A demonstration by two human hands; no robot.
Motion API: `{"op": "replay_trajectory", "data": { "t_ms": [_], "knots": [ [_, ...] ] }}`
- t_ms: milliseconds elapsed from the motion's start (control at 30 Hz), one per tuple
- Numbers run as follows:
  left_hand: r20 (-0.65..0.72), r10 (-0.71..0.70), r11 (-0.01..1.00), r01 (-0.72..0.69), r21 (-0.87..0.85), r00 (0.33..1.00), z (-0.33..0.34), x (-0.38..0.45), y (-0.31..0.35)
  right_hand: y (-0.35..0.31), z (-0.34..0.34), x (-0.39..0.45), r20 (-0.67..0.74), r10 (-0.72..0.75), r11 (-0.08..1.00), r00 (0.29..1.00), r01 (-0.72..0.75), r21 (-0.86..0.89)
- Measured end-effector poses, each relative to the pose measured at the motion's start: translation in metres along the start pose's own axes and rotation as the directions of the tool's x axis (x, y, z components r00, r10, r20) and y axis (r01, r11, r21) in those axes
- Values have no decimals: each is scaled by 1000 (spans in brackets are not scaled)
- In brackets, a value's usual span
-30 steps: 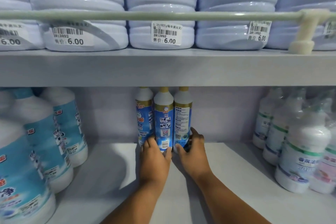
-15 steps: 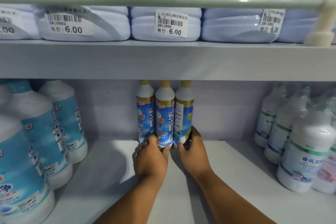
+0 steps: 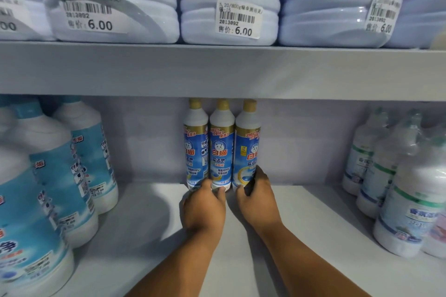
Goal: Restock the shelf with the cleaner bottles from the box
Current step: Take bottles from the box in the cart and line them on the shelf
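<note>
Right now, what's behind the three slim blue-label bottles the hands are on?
Directly behind the three slim bottles only the pale back wall shows beside and above them. Whether another row stands behind is hidden by the bottles themselves. The left hand and right hand cover their bases.
</note>
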State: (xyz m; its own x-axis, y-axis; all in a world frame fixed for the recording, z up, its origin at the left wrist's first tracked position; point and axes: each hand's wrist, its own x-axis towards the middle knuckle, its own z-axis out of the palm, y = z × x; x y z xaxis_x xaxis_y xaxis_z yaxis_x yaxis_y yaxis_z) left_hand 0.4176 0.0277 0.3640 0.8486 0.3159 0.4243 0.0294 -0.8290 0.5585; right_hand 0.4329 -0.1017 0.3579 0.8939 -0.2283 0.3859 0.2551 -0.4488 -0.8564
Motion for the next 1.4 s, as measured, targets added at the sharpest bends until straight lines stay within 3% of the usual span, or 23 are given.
{"op": "replay_trajectory", "data": {
  "t_ms": [267, 467, 567, 667, 800, 967, 1067, 1267, 1400],
  "knots": [
    [22, -40, 995, 42, -86, 999, 5, 3, -3, 3, 3, 6, -33, 63, 994, 997, -66, -93],
    [57, -182, 905, 190, -382, 982, -19, 2, -3, -2, 1, 5, -33, 86, 993, 996, -88, -83],
    [-34, -234, 863, 191, -468, 972, -41, 14, -14, -6, 0, 4, -24, 98, 994, 995, -99, -41],
    [-97, -176, 883, 113, -455, 980, -45, 44, -39, -5, 0, 3, -15, 77, 997, 997, -78, -26],
    [196, -102, 785, 200, -586, 975, -45, 69, -43, -3, 0, 4, 4, 46, 998, 999, -46, -52],
    [314, 43, 683, 201, -702, 948, -32, 75, -40, -2, 0, 4, 16, 20, 997, 1000, -19, -81],
    [260, 43, 699, 157, -697, 965, -29, 74, -37, 0, 1, 5, 24, 5, 995, 1000, -2, -101],
    [114, 81, 839, -6, -544, 990, -23, 79, -36, 0, 1, 6, 37, 21, 995, 999, -17, -103],
    [118, 76, 838, 1, -546, 990, -21, 79, -40, 4, 2, 7, 15, 26, 991, 1000, -23, -131]
  ]
}}
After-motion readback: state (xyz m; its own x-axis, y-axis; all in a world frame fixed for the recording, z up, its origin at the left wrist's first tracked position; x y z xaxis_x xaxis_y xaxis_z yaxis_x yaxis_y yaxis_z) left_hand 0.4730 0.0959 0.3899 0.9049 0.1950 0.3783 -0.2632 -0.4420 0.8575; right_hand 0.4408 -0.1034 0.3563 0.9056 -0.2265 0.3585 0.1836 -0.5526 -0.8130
